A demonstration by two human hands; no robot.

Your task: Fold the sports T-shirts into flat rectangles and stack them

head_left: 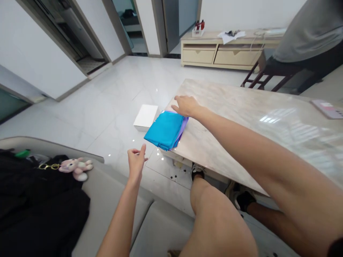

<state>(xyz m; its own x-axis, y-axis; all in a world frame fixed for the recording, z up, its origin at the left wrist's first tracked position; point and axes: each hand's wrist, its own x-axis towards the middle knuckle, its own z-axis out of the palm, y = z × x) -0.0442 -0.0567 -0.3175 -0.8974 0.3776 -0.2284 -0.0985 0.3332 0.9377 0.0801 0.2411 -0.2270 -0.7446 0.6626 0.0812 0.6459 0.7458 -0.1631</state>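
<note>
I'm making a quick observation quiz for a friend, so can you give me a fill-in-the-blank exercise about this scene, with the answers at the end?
1. The top of the folded cloth is bright ____.
2. Of the left hand and the right hand, the ____ one is nearer the cloth.
3. The box on the floor is ____.
4. The plush toy is nearer the person's ____ hand.

Missing words: blue; right; white; left.

Marbled table (227, 96): folded cloths (166, 128), pinkish booklet (328, 109).
</note>
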